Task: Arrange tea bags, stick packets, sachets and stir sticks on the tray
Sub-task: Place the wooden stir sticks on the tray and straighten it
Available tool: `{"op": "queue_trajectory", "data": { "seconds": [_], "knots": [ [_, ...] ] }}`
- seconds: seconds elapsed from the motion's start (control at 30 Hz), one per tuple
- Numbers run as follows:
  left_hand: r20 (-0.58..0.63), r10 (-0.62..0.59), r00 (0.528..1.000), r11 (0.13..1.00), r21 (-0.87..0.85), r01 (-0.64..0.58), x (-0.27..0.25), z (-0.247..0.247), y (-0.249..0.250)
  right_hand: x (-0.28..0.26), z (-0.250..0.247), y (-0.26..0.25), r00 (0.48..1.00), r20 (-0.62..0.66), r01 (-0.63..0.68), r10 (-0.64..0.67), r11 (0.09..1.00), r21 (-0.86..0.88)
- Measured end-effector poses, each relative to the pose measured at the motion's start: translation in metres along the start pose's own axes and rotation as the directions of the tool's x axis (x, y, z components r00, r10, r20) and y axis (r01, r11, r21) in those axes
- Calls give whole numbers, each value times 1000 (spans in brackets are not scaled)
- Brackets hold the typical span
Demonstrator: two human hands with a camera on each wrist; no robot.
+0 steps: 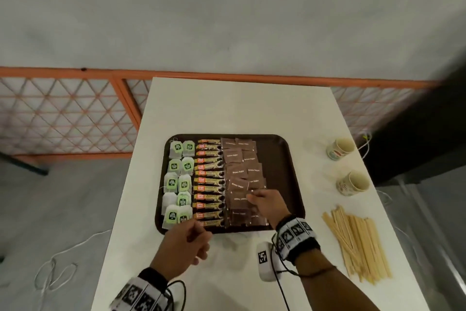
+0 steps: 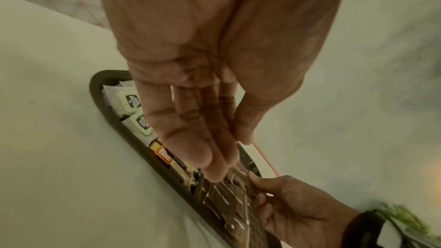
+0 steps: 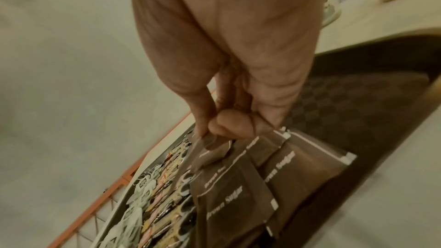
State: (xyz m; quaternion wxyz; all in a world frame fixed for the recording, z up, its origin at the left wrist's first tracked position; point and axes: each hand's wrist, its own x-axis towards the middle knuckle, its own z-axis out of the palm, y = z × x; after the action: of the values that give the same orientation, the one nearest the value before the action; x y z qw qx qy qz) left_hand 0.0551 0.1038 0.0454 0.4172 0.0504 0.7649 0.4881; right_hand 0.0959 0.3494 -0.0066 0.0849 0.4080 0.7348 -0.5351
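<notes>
A brown tray lies on the white table. It holds two columns of green-tagged tea bags at the left, a row of stick packets in the middle, and overlapping brown sugar sachets to their right. My right hand is over the near sachets. In the right wrist view the right hand pinches one sachet by a corner between thumb and finger. My left hand hovers at the tray's front edge; its fingers are relaxed and hold nothing. Wooden stir sticks lie piled on the table to the right.
Two paper cups lie on their sides near the table's right edge. The tray's right strip is bare. An orange mesh fence stands behind the table, and cables lie on the floor at the left.
</notes>
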Motion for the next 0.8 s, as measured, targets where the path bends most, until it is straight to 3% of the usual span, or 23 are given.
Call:
{"op": "queue_trajectory", "data": {
  "seconds": [0.07,0.17,0.27,0.37,0.53,0.63,0.73,0.8],
  "knots": [
    [-37,-5,999,1000,24,6,0,1,-2,5,-4,2,998,-55,3,-6,998,-61],
    [-44,13,999,998,63,-10,5,10,1,-6,-23,5,969,-239,2,-57,974,-225],
    [22,50,998,987,151,-53,15,28,10,-31,-37,8,975,-142,130,-173,953,-272],
    [135,105,985,952,272,-139,28,53,24,-55,-37,25,984,15,176,-178,950,-257],
    [380,137,915,861,411,-300,40,111,42,-87,-56,74,992,-8,118,-125,957,-264],
    [498,110,860,819,445,-363,43,152,44,-102,-88,107,985,-170,-10,-22,984,-179],
    [625,11,780,723,534,-438,50,200,49,-105,-143,141,918,-383,-169,105,976,-139],
    [647,-25,762,647,591,-481,58,233,55,-100,-181,163,869,-467,-245,163,962,-120]
  ]
}}
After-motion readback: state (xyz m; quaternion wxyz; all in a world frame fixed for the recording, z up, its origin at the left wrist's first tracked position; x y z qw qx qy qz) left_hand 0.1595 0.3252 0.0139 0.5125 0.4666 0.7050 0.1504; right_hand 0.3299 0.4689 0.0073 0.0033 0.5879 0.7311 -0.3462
